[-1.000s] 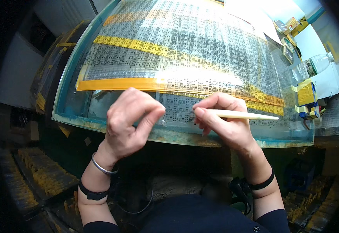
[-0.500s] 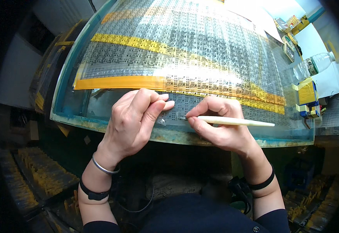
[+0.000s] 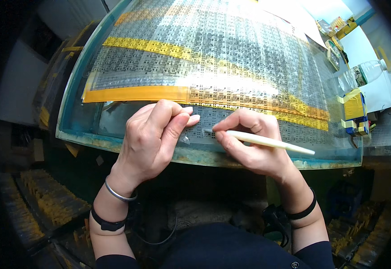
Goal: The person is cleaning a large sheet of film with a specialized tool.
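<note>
My right hand (image 3: 253, 141) grips a slim, cream-handled, pen-like tool (image 3: 274, 142). Its thin tip points left onto a dark-patterned film (image 3: 204, 115) on the glass; the kind of tip is too small to make out. Across from it, my left hand (image 3: 148, 132) rests on the glass, closed, thumb against the curled index finger. Anything pinched there is hidden. A small clear blob (image 3: 186, 139) sits by the left thumb. Just beyond both hands runs a broad orange strip (image 3: 137, 94) along the near edge of a large patterned transparent sheet (image 3: 159, 67).
The glass table's frame (image 3: 195, 160) is worn and blue-green. On the right stand a clear plastic bottle (image 3: 372, 71) and a yellow-taped block (image 3: 353, 107), beside white paper. Racks of yellow-edged pieces (image 3: 54, 193) lie low at left. A cable (image 3: 170, 235) hangs below the table.
The tool's rear end has dipped slightly toward me, and its tip has shifted a little left and away. My left hand keeps nearly the same place and shape.
</note>
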A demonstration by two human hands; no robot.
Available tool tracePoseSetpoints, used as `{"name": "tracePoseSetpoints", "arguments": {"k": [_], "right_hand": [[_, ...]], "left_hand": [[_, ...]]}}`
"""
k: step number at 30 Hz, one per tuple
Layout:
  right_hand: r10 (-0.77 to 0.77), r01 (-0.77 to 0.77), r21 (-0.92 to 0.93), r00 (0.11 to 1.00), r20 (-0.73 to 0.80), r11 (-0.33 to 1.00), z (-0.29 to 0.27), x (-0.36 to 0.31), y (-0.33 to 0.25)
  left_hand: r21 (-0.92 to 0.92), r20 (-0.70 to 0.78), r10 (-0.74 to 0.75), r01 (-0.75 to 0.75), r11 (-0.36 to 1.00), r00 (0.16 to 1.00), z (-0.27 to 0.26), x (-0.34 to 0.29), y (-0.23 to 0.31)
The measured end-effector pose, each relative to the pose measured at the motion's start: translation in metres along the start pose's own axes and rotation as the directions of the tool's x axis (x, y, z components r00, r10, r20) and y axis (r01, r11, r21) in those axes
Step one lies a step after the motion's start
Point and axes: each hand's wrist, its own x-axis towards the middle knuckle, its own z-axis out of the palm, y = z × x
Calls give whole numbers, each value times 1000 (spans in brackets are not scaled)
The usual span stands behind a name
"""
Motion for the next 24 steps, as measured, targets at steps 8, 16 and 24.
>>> {"name": "tracePoseSetpoints", "arguments": {"k": [8, 16, 24], "right_hand": [[25, -25, -6, 1000, -17, 1000, 1, 0, 1], [56, -55, 27, 998, -7, 998, 2, 2, 4], [80, -81, 56, 997, 23, 995, 1, 1, -1]], "left_hand": [[-26, 9, -15, 15, 1000, 1000, 0, 1, 1], [-16, -3, -4, 4, 1000, 1000, 0, 1, 0], [-34, -2, -19, 19, 999, 1000, 0, 1, 1]]}}
